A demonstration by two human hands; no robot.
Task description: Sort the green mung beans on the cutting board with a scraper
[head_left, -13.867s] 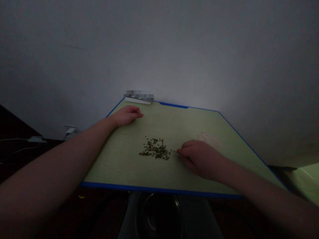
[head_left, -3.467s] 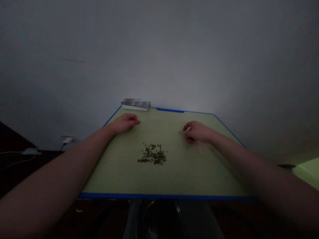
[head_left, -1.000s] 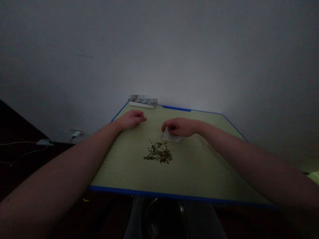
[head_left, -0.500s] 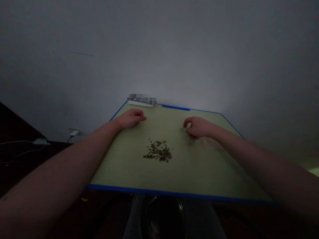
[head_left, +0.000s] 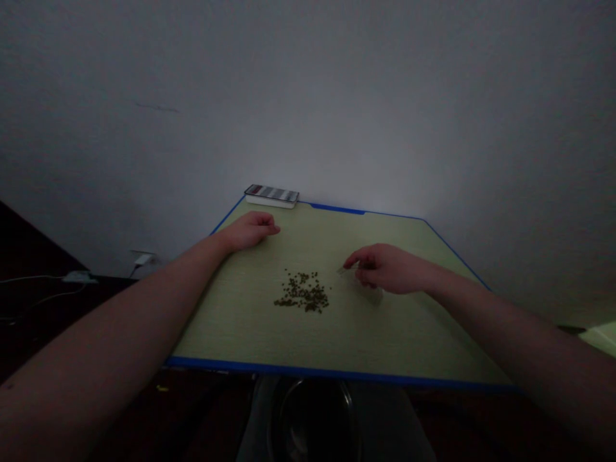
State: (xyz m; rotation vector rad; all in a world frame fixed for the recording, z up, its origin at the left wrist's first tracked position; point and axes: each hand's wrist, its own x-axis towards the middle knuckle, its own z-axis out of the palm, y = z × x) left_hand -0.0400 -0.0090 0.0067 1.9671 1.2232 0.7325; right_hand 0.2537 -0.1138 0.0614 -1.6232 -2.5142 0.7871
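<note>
Small brown-green grains, like dried peppercorns or seeds, lie scattered in a loose patch on the pale green table. My left hand rests behind and to the left of them, fingers curled in and thumb forward. Nothing shows in it. To the right of the grains, my right hand has its fingers and thumb bent around a clear plastic thing. Only its see-through edges show, beside the fingertips and under the palm. Its exact kind cannot be made out.
At the table's back left corner lies a white box with a dark patterned top. A round shiny-rimmed vessel sits on my lap below the blue front edge. A white plug and cables are at the left wall.
My right hand has come toward me and slightly left, nearer the grains, and the clear plastic thing has moved with it. My left hand stays about where it was.
</note>
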